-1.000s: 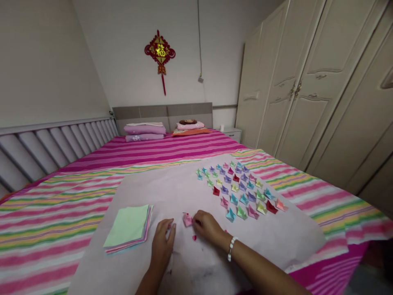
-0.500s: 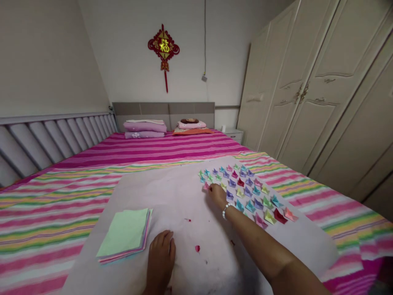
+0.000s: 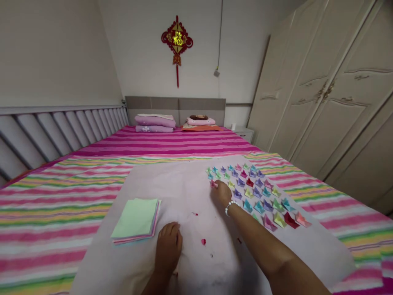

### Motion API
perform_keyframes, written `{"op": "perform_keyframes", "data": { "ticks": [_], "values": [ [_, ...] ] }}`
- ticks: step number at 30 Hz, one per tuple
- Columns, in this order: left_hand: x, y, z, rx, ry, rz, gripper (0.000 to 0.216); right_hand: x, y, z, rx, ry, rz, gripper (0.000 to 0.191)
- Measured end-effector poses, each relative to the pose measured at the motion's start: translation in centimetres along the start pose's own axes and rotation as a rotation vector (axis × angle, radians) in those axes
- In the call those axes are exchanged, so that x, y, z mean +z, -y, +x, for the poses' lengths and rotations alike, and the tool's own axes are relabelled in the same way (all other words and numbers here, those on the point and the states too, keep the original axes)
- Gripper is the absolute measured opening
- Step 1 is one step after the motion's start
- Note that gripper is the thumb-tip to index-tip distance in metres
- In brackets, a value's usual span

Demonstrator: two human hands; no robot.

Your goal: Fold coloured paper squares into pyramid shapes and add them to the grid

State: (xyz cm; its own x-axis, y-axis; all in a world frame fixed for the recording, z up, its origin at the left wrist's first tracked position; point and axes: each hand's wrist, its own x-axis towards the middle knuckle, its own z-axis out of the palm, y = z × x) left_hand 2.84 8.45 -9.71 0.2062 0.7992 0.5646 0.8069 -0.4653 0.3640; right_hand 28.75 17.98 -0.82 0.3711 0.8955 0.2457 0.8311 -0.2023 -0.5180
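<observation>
My right hand [image 3: 222,192], with a white bead bracelet [image 3: 231,207] at the wrist, reaches to the left edge of several rows of small folded paper boats [image 3: 257,192]. Its fingers pinch a pink paper boat [image 3: 213,184] just in front of the leftmost ones. The boats are blue, purple, green, yellow, pink and red; my hand and forearm cover some of them. My left hand [image 3: 169,244] rests on the pale sheet [image 3: 172,180], fingers lying loosely forward and holding nothing. Just left of it lies a stack of square coloured paper [image 3: 136,219], light green on top.
The sheet covers part of a bed with a striped bedspread [image 3: 39,213]. Small reddish marks [image 3: 203,242] dot the sheet between my hands. Folded bedding [image 3: 155,123] lies by the headboard [image 3: 153,104]. A wardrobe [image 3: 322,90] stands right, a railing [image 3: 61,127] left.
The view has turned a little left and shifted the scene rightward. My right hand still has the pink paper boat at the same place by the rows; my left hand stays beside the stack.
</observation>
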Motion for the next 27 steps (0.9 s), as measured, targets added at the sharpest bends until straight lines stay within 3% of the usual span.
{"op": "perform_keyframes", "data": {
  "ticks": [5, 11, 19, 27],
  "values": [
    [-0.9, -0.9, 0.0, -0.054, 0.027, -0.099, 0.028, 1.2, 2.2, -4.6, -0.169, 0.041, 0.136, 0.032],
    [-2.1, -0.8, -0.3, -0.045, 0.026, -0.178, 0.029, 3.6, 3.5, -10.1, -0.297, 0.058, 0.293, 0.022],
    [-3.2, -1.1, 1.0, -0.042, 0.036, -0.322, 0.027, 2.9, -0.3, -6.7, -0.123, -0.198, 0.345, 0.033],
    [-1.3, -3.1, 7.4, -0.017, 0.110, -0.420, 0.025, 4.4, -1.0, -3.3, -0.016, -0.348, 0.450, 0.038]
  ]
}}
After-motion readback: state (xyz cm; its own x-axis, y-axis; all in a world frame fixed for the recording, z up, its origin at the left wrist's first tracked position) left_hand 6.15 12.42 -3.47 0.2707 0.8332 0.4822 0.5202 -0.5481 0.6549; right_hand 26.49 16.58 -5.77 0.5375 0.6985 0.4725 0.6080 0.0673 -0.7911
